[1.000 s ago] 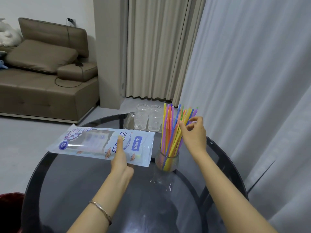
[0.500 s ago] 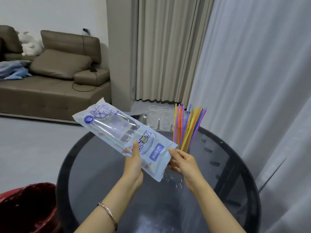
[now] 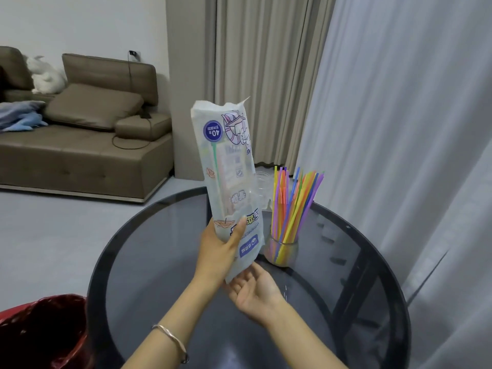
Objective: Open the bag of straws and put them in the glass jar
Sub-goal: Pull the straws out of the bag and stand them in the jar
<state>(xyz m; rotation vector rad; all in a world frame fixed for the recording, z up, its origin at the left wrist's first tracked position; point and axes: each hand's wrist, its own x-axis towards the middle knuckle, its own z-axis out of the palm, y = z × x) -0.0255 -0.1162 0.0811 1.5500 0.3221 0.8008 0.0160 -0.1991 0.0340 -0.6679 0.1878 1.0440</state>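
My left hand (image 3: 218,249) grips the lower part of the pale blue straw bag (image 3: 229,166), which stands nearly upright above the table with its torn end up. One green straw (image 3: 215,166) shows inside it. My right hand (image 3: 254,287) is palm up under the bag's bottom corner, fingers apart, touching or almost touching it. The glass jar (image 3: 282,253) stands on the table just right of the bag, filled with several coloured straws (image 3: 292,203) fanning upward.
A round dark glass table (image 3: 159,262) lies below my hands. Clear plastic cups (image 3: 262,187) stand behind the bag. A red bin (image 3: 40,331) sits at the lower left. A brown sofa (image 3: 80,145) is far left; grey curtains (image 3: 399,129) hang right.
The bag went from lying flat on the table to upright in my left hand. My right hand left the straws in the jar and came under the bag's bottom corner.
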